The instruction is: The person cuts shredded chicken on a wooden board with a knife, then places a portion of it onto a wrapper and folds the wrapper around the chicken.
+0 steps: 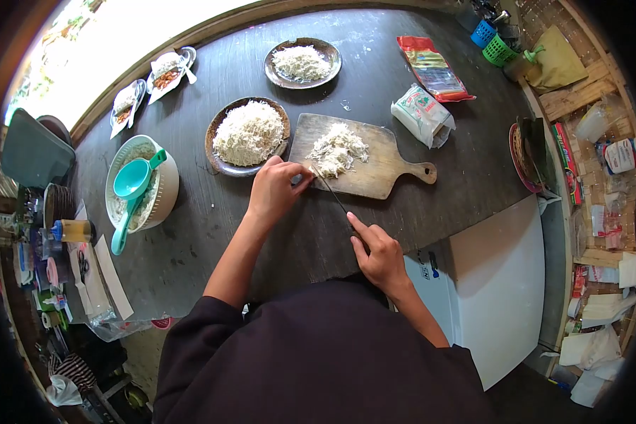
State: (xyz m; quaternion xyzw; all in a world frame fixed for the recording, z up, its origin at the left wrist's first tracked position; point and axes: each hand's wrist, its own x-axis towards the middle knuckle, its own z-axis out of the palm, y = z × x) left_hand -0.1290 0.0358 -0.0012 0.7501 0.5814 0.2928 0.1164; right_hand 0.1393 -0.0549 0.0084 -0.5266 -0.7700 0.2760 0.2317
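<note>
My right hand (377,253) is closed round the handle of a thin, dark-looking knife (331,192), whose blade slants up and left over the near edge of a wooden cutting board (371,182). My left hand (279,185) is pinched at the board's left corner, fingertips close to the knife tip. Whatever lies between those fingers is too small to make out. On the board sits a loose pile of pale shredded food (338,150). Just beyond my left hand, a brown plate (212,150) carries a bigger heap of similar shreds (249,133).
Farther back stands another plate of shreds (302,63). A white plastic packet (422,115) and a colourful packet (437,68) lie right of the board. At left are a white basket (166,194) with a turquoise scoop (132,178) and two small servings with spoons (166,71).
</note>
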